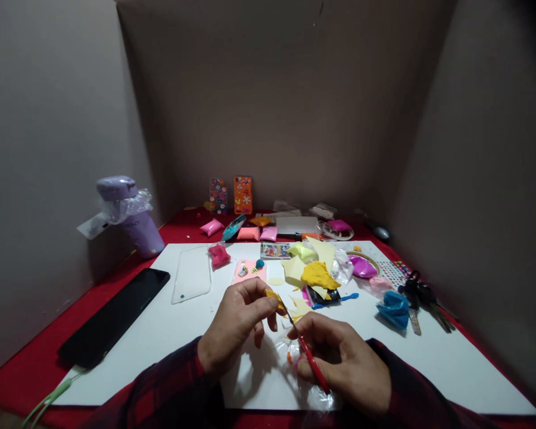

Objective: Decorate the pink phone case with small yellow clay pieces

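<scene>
My left hand (245, 316) pinches a small flat yellow piece (276, 300) between thumb and fingertips. In my right hand (339, 360) are red-handled scissors (311, 362), seen nearly edge-on, their metal tip touching the yellow piece. Both hands are above the white board (152, 357). Beyond them lies a lump of yellow clay (319, 275) on pale yellow paper pieces (324, 253). A pink card (250, 272) bearing small clay figures rests past my left hand. Crumpled clear plastic (315, 396) sits under my right hand, partly hidden.
At left are a black phone (116, 313), a clear phone case (192, 274) and a purple tumbler (140, 223). To the right lie a blue clay packet (393, 310) and black-handled scissors (422, 292). Two decorated cases (243, 195) stand at the back, behind several clay packets (249, 233).
</scene>
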Tool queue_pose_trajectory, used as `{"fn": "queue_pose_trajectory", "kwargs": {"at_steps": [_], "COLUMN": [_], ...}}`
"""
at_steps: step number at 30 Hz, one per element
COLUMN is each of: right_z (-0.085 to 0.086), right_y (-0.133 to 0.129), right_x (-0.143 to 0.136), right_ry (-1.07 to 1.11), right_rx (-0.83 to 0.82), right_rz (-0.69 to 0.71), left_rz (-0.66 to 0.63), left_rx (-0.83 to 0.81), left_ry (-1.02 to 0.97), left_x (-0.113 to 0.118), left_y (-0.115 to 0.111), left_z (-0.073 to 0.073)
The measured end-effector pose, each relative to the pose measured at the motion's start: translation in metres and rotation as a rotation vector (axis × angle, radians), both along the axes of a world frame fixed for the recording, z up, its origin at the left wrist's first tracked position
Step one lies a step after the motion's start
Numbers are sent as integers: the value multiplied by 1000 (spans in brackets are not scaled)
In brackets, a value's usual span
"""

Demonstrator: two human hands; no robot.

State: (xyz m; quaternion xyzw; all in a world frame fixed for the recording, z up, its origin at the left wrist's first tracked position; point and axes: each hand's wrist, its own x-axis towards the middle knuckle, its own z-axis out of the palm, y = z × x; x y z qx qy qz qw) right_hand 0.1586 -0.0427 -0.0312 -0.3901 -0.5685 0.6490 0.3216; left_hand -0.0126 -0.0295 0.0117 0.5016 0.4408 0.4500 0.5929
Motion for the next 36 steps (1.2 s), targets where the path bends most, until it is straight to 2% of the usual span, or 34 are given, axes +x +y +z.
{"fn": "queue_pose_trajectory", "kwargs": {"at_steps": [12,23,31,36], "right_z": [5,-6,2,-1], "right_y": [-2,3,1,1], "right_x": [0,3,2,2], "right_ry": [49,96,45,52], "right_rx": [-25,-29,-22,-20], "right_rz": [0,18,-1,15], "left_rz": [-12,-19,-13,-15], "left_rx": [-6,-14,0,2], "left_ry": [16,17,31,63], "left_x": [-1,-2,-1,-2], "left_y": [2,0,1,1], "left_z": [0,1,1,1]}}
